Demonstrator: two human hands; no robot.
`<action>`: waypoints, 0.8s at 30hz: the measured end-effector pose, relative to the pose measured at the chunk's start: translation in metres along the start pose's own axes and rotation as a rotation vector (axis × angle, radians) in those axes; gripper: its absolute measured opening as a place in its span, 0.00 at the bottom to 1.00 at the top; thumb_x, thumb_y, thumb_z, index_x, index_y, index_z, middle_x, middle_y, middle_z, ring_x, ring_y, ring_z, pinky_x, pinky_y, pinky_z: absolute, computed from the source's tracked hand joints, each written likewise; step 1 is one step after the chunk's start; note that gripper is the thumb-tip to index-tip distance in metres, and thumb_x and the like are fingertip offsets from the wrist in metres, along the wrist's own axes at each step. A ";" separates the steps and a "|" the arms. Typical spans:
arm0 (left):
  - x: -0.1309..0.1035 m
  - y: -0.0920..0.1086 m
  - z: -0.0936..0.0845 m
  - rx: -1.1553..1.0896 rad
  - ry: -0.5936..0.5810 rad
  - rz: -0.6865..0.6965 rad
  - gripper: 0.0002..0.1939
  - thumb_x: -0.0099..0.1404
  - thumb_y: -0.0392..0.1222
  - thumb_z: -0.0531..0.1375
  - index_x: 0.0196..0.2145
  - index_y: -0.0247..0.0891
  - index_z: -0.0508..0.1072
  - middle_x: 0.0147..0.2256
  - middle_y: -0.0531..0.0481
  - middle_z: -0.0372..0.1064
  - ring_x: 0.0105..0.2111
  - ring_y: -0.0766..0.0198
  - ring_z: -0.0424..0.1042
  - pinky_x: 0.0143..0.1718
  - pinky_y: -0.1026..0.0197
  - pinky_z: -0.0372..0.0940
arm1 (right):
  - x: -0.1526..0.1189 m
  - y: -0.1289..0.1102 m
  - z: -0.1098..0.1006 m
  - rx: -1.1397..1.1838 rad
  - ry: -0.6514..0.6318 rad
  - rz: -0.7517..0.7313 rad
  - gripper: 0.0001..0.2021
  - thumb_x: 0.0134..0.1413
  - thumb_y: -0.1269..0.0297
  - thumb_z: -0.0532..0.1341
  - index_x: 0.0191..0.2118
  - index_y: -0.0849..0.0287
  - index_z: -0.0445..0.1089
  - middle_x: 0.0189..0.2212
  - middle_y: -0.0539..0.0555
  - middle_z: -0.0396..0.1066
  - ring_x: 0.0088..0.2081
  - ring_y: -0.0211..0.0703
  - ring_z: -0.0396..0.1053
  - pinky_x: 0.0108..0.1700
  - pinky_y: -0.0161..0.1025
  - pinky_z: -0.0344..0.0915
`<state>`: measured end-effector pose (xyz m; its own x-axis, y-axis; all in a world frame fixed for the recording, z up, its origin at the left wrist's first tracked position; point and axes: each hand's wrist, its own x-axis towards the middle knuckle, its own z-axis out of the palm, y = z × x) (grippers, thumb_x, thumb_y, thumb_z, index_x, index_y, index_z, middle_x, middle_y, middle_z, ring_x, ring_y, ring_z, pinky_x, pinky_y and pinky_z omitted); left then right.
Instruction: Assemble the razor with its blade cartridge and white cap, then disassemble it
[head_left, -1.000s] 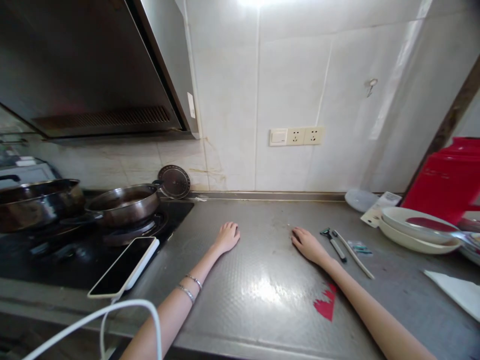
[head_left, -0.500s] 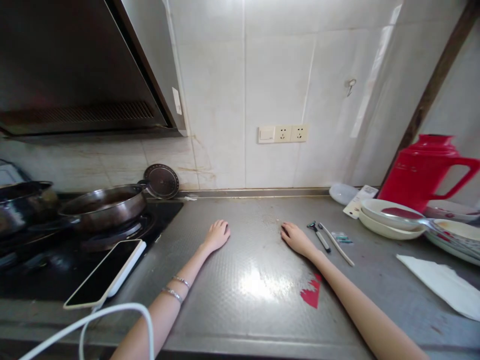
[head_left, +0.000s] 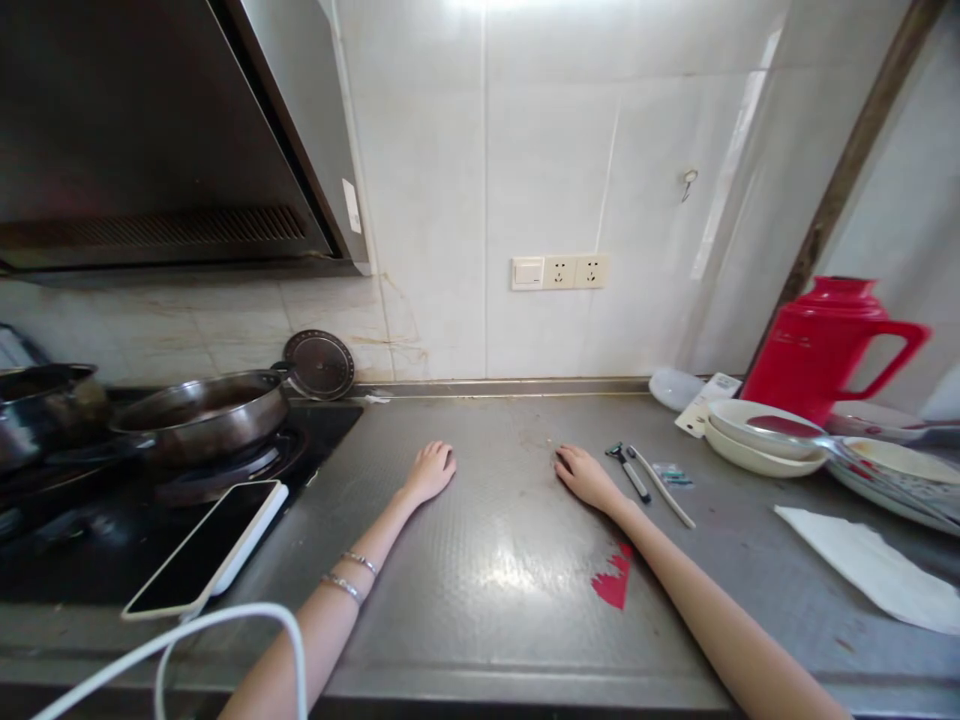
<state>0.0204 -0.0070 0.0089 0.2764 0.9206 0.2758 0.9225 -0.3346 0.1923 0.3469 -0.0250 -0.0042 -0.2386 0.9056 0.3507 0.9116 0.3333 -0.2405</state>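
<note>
My left hand (head_left: 430, 471) lies palm down on the grey metal counter (head_left: 480, 640), its fingers loosely stretched and nothing in it. Palm down as well, my right hand (head_left: 586, 476) rests further right with slightly bent, relaxed fingers and holds nothing. Just to its right lie a razor (head_left: 628, 473) and a thin white stick-like piece (head_left: 661, 487), both apart from the hand. A small clear packet with greenish contents (head_left: 673, 476) is beside them. Between my forearms, nearer the right one, a torn red patch (head_left: 613, 578) sits on the counter.
On the left, a phone (head_left: 206, 548) with a white cable (head_left: 225, 612) lies by the black stove (head_left: 45, 570), which bears a steel pan (head_left: 202, 425). A red thermos (head_left: 814, 350), stacked bowls (head_left: 765, 462) and white paper (head_left: 862, 570) stand or lie at right. A range hood (head_left: 150, 130) overhangs.
The camera view has shifted a little, so the things at right appear slightly further left. Both hands stay in place on the counter.
</note>
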 end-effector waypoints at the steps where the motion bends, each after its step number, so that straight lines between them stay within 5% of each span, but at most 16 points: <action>1: 0.000 0.000 0.000 -0.002 0.000 -0.004 0.17 0.64 0.43 0.47 0.48 0.37 0.65 0.53 0.42 0.62 0.55 0.56 0.57 0.56 0.53 0.51 | 0.000 -0.001 -0.002 0.002 0.003 0.006 0.19 0.56 0.64 0.50 0.50 0.67 0.65 0.52 0.65 0.64 0.55 0.49 0.60 0.55 0.43 0.55; 7: 0.002 -0.002 0.002 0.007 0.013 0.008 0.17 0.65 0.43 0.47 0.48 0.37 0.66 0.52 0.43 0.62 0.54 0.56 0.58 0.55 0.54 0.52 | 0.001 0.015 -0.038 -0.010 0.073 0.179 0.19 0.54 0.67 0.50 0.51 0.62 0.64 0.50 0.60 0.67 0.52 0.45 0.62 0.52 0.39 0.57; 13: 0.002 -0.001 0.003 0.017 0.025 0.019 0.18 0.64 0.43 0.47 0.47 0.34 0.67 0.51 0.41 0.64 0.53 0.56 0.59 0.54 0.55 0.53 | -0.009 0.061 -0.081 -0.029 -0.053 0.503 0.11 0.47 0.65 0.57 0.36 0.64 0.72 0.28 0.60 0.74 0.31 0.45 0.72 0.32 0.34 0.63; 17: 0.002 -0.002 0.003 0.014 0.025 0.016 0.17 0.64 0.43 0.48 0.47 0.35 0.67 0.50 0.43 0.64 0.53 0.57 0.59 0.55 0.55 0.52 | -0.023 0.070 -0.087 -0.010 -0.189 0.582 0.08 0.45 0.66 0.59 0.27 0.65 0.72 0.19 0.57 0.72 0.20 0.41 0.70 0.24 0.32 0.60; 24: 0.002 -0.003 0.004 0.009 0.017 0.001 0.17 0.64 0.43 0.48 0.48 0.36 0.66 0.52 0.42 0.63 0.54 0.57 0.58 0.55 0.54 0.52 | -0.037 0.062 -0.081 -0.078 -0.210 0.601 0.08 0.44 0.66 0.58 0.27 0.63 0.72 0.23 0.60 0.73 0.24 0.43 0.71 0.25 0.32 0.58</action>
<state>0.0198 -0.0031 0.0049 0.2731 0.9165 0.2923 0.9245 -0.3340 0.1835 0.4394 -0.0588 0.0411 0.2681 0.9633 -0.0115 0.9266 -0.2611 -0.2705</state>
